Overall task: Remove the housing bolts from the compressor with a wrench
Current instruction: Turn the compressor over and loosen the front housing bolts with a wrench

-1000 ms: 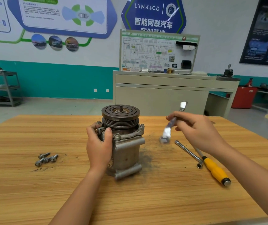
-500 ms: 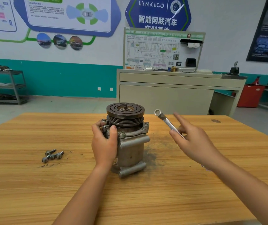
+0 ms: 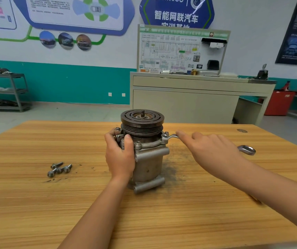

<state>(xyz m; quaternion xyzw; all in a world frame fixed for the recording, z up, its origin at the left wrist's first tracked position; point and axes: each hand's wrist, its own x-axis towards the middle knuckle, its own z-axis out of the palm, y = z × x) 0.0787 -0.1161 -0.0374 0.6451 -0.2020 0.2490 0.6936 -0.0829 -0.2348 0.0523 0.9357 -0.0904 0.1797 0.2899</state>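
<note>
The grey compressor (image 3: 150, 162) stands upright on the wooden table (image 3: 36, 203), its dark grooved pulley (image 3: 142, 121) on top. My left hand (image 3: 119, 155) grips its left side just under the pulley. My right hand (image 3: 214, 150) holds a steel wrench (image 3: 246, 150) level. The wrench's far end sits at a bolt (image 3: 166, 135) on the right of the housing flange. Its near ring end sticks out behind my hand. Another bolt (image 3: 138, 144) shows at the flange's front. Three loose bolts (image 3: 59, 168) lie on the table to the left.
Dark grime (image 3: 172, 169) marks the table right of the compressor. Beyond the table stand a beige cabinet (image 3: 189, 97) with a wiring display board (image 3: 181, 49), a grey shelf rack (image 3: 5, 90) at far left and a red bin (image 3: 278, 103) at far right.
My right hand swung the wrench down from the air and set its end at the flange bolt on the right. My left hand kept hold of the compressor. The view moved closer.
</note>
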